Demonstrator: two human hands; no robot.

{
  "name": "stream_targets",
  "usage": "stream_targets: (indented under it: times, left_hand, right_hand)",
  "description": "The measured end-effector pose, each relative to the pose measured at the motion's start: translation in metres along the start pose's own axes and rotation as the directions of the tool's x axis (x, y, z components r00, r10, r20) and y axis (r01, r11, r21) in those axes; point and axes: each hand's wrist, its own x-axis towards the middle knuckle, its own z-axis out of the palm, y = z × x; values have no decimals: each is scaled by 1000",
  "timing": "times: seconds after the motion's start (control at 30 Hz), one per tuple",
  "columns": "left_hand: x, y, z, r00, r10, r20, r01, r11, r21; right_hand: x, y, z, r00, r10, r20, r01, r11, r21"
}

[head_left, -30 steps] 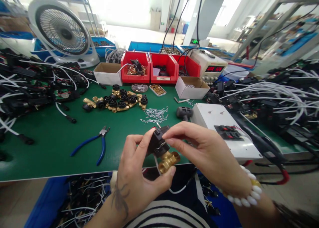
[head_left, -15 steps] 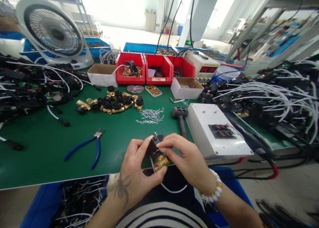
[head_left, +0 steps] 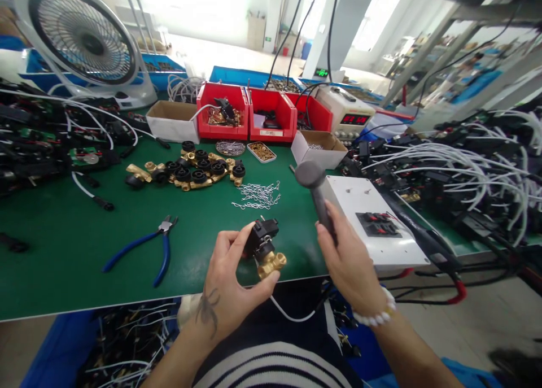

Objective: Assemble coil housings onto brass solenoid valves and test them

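My left hand (head_left: pixel 231 280) grips a brass valve with a black housing (head_left: pixel 267 247) at the table's front edge, thumb under the brass body and fingers on the housing. From it a white cable (head_left: pixel 294 319) loops down over my lap. In my right hand (head_left: pixel 348 258) is a dark grey mallet (head_left: pixel 311 176), fingers wrapped round the handle, its head raised above the table to the right of the valve. Behind the valve lies a pile of wire clips (head_left: pixel 258 196). Blue-handled cutting pliers (head_left: pixel 163 244) rest open to the left.
Brass valve bodies with black caps (head_left: pixel 199 170) lie behind the pliers. Red bins (head_left: pixel 271 133) and a power supply (head_left: pixel 345 114) line the back. A grey switch box (head_left: pixel 372 207) stands at right, beside heaped cabled units (head_left: pixel 461 156). A fan (head_left: pixel 87 40) stands back left.
My right hand has left the valve, taken hold of the mallet and lifted it off the table. My left hand keeps its grip on the valve.
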Motion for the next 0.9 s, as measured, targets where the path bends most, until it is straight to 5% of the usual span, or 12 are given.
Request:
stream_targets:
  times: [0.07, 0.13, 0.23, 0.33, 0.43, 0.53, 0.6, 0.67, 0.73, 0.8, 0.9]
  left_hand:
    - [1, 0, 0, 1000, 13, 4, -13, 1000, 2]
    - [3, 0, 0, 1000, 30, 6, -30, 1000, 3]
    - [4, 1, 1, 999, 53, 2, -53, 999, 7]
    - [3, 0, 1, 998, 66, 5, -66, 998, 0]
    - [2, 0, 0, 998, 62, 14, -62, 998, -6]
    - [2, 1, 0, 998, 57, 18, -57, 998, -6]
    - [3, 1, -1, 998, 62, 25, -61, 998, -13]
    - [4, 2, -1, 997, 68, 32, -67, 998, -11]
    - [4, 2, -1, 997, 71, 42, -71, 997, -4]
    - [4, 2, -2, 997, 63, 42, -63, 998, -1]
    - [4, 2, -2, 998, 52, 46, -52, 999, -4]
  right_hand:
    - [-12, 0, -21, 999, 19, -29, -11, 967, 255]
    - [-19, 0, -41, 981, 61, 187, -132, 907, 399]
    - [-20, -2, -63, 892, 66, 448, -303, 820, 485]
    - [-15, -6, -69, 933, 107, 343, -299, 763, 573]
    - [-9, -8, -67, 925, 44, 378, -244, 830, 501]
    - [-3, -6, -70, 814, -18, 580, -195, 933, 303]
    - [-2, -5, -75, 858, 0, 513, -196, 924, 329]
    - [-4, -5, -79, 948, 41, 315, -188, 872, 453]
    - [-5, -6, -78, 981, 61, 186, -149, 848, 508]
    - [-5, -7, -75, 955, -3, 296, -127, 899, 420]
    - [-2, -10, -76, 836, -61, 545, -81, 969, 234]
